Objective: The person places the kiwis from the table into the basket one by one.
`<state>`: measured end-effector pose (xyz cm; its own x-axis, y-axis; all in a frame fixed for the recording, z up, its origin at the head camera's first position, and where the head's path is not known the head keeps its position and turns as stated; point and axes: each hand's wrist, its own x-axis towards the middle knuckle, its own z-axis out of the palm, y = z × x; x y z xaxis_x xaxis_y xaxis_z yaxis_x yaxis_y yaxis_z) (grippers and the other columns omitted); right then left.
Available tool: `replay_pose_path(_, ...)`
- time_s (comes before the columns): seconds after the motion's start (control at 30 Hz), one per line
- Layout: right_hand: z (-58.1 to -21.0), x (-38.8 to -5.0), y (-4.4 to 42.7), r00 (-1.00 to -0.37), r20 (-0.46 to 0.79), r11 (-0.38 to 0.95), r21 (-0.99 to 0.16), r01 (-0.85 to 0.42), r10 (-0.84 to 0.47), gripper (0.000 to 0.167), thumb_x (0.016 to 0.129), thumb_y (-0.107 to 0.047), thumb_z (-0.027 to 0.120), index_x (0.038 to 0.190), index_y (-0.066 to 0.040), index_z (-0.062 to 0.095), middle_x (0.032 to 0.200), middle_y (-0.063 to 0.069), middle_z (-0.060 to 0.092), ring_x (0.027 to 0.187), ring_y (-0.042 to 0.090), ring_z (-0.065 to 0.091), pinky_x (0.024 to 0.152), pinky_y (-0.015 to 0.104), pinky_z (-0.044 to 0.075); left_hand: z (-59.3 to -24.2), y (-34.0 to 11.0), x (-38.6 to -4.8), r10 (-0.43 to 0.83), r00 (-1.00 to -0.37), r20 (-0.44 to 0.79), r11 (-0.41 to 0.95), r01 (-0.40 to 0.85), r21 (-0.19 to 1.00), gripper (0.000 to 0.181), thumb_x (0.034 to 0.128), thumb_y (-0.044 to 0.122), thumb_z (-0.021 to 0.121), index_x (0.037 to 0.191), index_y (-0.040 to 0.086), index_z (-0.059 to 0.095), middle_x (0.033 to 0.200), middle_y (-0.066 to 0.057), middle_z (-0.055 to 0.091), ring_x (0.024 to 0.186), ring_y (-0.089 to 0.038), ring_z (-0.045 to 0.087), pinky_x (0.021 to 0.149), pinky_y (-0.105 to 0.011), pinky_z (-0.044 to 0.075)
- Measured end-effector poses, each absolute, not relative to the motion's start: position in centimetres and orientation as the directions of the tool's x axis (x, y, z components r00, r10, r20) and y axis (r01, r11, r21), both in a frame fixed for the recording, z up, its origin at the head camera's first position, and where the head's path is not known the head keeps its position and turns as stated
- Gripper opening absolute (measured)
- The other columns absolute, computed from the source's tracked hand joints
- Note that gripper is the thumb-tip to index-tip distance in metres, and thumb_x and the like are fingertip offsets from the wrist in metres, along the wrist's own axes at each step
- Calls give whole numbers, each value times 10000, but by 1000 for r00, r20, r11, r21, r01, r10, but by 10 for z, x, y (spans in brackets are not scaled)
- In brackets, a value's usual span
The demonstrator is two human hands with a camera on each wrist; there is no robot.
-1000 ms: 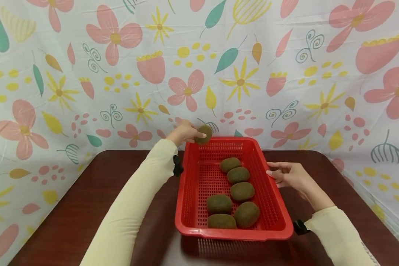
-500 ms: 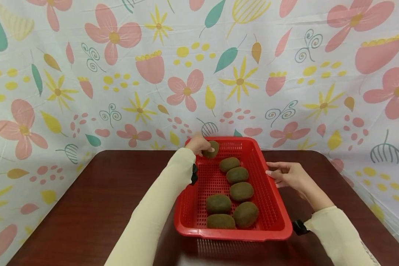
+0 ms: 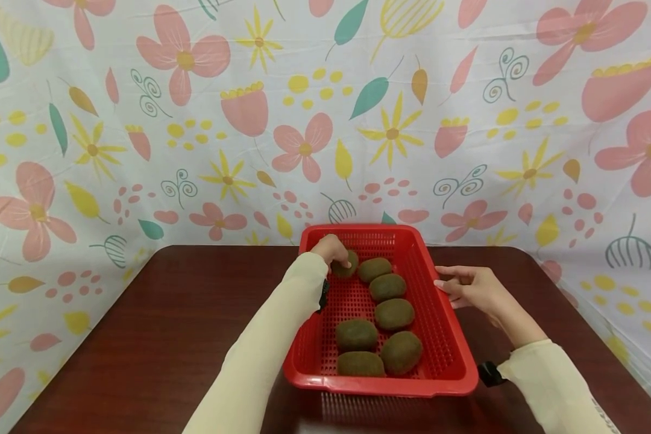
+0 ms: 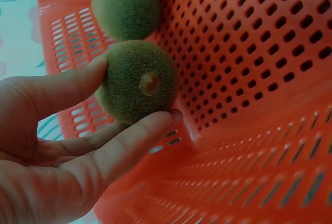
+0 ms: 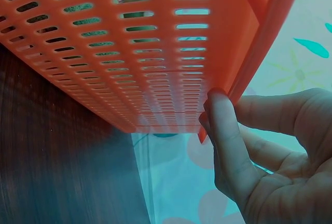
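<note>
My left hand (image 3: pixel 333 249) pinches a brown fuzzy kiwi (image 3: pixel 345 264) between thumb and fingers, inside the far left corner of a red perforated basket (image 3: pixel 380 384). In the left wrist view the stem end of that kiwi (image 4: pixel 140 73) faces the camera, and another kiwi (image 4: pixel 126 9) sits just beyond it. Several more kiwis lie in the basket, among them one (image 3: pixel 394 314) near the middle and one (image 3: pixel 401 352) toward the front. At the basket's right rim, my right hand (image 3: pixel 476 290) grips the edge, fingers and thumb on either side, as the right wrist view shows.
Under the basket is a dark reddish-brown table (image 3: pixel 184 337) with rounded far corners. A white cloth with printed flowers (image 3: pixel 304 90) hangs right behind the table's far edge. The basket's rim stands raised around the kiwis.
My left hand has carried the kiwi rightward and down, from above the far left rim into the basket's corner. The right hand stays on the rim, and the other kiwis keep their places.
</note>
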<state>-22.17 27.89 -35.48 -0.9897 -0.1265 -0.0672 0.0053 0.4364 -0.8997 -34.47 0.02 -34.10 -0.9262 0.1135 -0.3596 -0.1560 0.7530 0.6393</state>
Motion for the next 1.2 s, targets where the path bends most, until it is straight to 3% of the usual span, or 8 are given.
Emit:
replay_pose_path(0.1, -354, -221, 279, -990, -66, 438, -899, 4, -127, 628, 916, -237, 675, 1391, 93, 432, 872, 80, 693, 741, 183, 687, 677, 366, 583, -346, 3, -344, 116, -925, -363, 805, -127, 580, 521, 853, 113, 728, 1300, -55, 522, 1285, -181, 526, 925, -322, 617, 695, -375, 569)
replay_pose_path(0.27, -354, -219, 278, -989, -66, 437, -899, 3, -129, 629, 919, -237, 672, 1392, 96, 428, 872, 77, 693, 737, 181, 687, 680, 375, 583, -352, 4, -344, 135, -904, -405, 850, -104, 516, 335, 874, 139, 712, 1158, -21, 633, 1142, -135, 595, 735, -262, 580, 564, -327, 514)
replay_pose_path(0.53, -355, -217, 279, -989, -71, 428, -904, 10, -126, 631, 916, -232, 675, 1390, 101, 427, 862, 72, 689, 733, 173, 686, 678, 375, 583, -364, 9, -354, 127, -877, -464, 895, -100, 434, 397, 883, 165, 704, 1222, -10, 592, 1224, -156, 555, 843, -313, 614, 697, -382, 550)
replay_pose_path(0.63, -355, -217, 280, -990, -66, 438, -899, 4, -126, 625, 921, -225, 669, 1394, 102, 421, 872, 81, 686, 743, 179, 688, 676, 371, 584, -377, 10, -371, 157, -873, -461, 922, -37, 386, 456, 834, 215, 763, 1201, -5, 605, 1192, -150, 569, 867, -279, 600, 679, -359, 537)
replay_pose_path(0.73, -353, -220, 279, -989, -65, 451, -893, -2, -133, 618, 925, -221, 665, 1398, 94, 421, 884, 100, 684, 753, 197, 692, 677, 376, 584, -369, 8, -369, 169, -876, -452, 934, -4, 357, 388, 829, 224, 768, 1123, 4, 645, 1115, -121, 597, 888, -239, 590, 650, -314, 507)
replay_pose_path(0.87, -351, -224, 279, -985, -51, 479, -877, -35, -166, 617, 928, -221, 660, 1397, 98, 418, 891, 122, 682, 746, 228, 693, 675, 399, 583, -342, 0, -350, 201, -892, -405, 908, 14, 420, 236, 855, 161, 735, 999, -11, 665, 1005, -113, 611, 895, -261, 633, 621, -281, 513)
replay_pose_path(1.03, -347, -227, 281, -964, -45, 537, -837, -106, -261, 582, 935, -181, 647, 1373, 126, 418, 908, 152, 685, 735, 260, 700, 673, 428, 581, -316, -12, -331, 257, -894, -368, 839, 17, 544, 367, 860, 142, 725, 1153, -32, 586, 1111, -170, 610, 1018, -322, 631, 767, -326, 556)
replay_pose_path(1.2, -333, -227, 289, -936, -28, 716, -652, -250, -352, 481, 923, -178, 657, 1275, 123, 526, 942, 125, 687, 699, 194, 657, 635, 343, 572, -295, -35, -317, 300, -905, -302, 788, 57, 612, 396, 915, 196, 668, 1207, -47, 557, 1127, -172, 611, 1007, -300, 636, 861, -365, 536)
